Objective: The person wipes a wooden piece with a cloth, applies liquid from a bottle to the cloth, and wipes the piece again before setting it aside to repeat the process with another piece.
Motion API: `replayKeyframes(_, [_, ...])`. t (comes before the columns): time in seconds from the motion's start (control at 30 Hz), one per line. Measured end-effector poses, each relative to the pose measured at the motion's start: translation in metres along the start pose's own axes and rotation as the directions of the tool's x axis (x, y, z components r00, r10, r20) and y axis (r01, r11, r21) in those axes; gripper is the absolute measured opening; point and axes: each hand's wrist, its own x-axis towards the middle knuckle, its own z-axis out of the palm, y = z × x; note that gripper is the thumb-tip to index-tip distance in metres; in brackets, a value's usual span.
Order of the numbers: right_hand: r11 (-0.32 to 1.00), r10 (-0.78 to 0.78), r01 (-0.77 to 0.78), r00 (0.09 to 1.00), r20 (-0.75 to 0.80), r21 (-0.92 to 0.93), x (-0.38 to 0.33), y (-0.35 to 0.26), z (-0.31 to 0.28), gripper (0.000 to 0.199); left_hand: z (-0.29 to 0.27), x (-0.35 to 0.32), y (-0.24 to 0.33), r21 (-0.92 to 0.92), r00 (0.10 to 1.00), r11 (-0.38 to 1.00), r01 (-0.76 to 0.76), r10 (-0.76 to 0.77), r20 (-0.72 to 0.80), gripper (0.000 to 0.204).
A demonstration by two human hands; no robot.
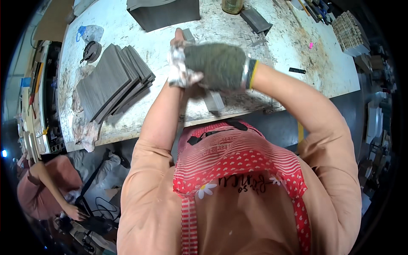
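My right hand, in a grey knitted glove with a yellow cuff edge, lies across a long grey bar and grips it. My left hand, fingers wrapped in white tape, holds the same bar from the left side. The bar runs from above my hands down to the table's near edge. Both hands are pressed together over the worn white worktable.
A fanned stack of grey sheets lies at the left. A dark grey block and a smaller grey piece sit at the back. A stack of pale blocks stands at the right. Another person crouches at the lower left.
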Motion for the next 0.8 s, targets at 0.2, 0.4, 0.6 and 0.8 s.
replayKeyframes(0.2, [0.716,0.257,-0.374,0.926,0.276,0.589,-0.099,-0.002,-0.025,0.029,-0.016,0.019,0.002,0.003,0.923,0.974,-0.225,0.215,-0.319,0.049])
replayKeyframes(0.4, [0.794,0.412,-0.511,0.851,-0.325,-0.331,-0.103,0.026,-0.033,0.031,-0.022,0.032,0.009,-0.19,0.963,0.945,-0.266,0.267,-0.025,0.046])
replayKeyframes(0.6, [0.969,0.115,-0.204,0.871,-0.479,-0.14,0.021,0.011,-0.024,0.023,0.016,0.032,0.004,-0.251,0.978,0.945,-0.209,0.196,-0.076,0.042])
replayKeyframes(0.8, [0.974,0.224,-0.225,0.968,0.115,-0.002,0.023,-0.015,0.003,0.021,-0.004,0.041,0.0,0.379,0.955,0.888,-0.26,0.293,-0.032,0.041])
